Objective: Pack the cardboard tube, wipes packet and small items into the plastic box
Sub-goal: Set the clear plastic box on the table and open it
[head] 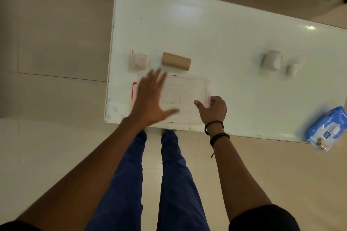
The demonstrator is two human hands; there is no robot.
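A clear plastic box (185, 88) with its lid on sits near the table's front edge. My left hand (152, 101) lies flat and spread over the box's left part, blurred. My right hand (213, 108) grips the latch on the box's right end. A brown cardboard tube (176, 61) lies on its side just behind the box. Left of the tube is a small pale packet (139, 60). The blue wipes packet (327, 129) hangs over the table's front edge at far right. Two small white items (271, 60) (293, 69) rest at the right.
The white table (206, 30) stands tilted in view on a tiled floor. A red-edged thing (133, 92) peeks out at the box's left side. My legs in blue trousers are below the front edge.
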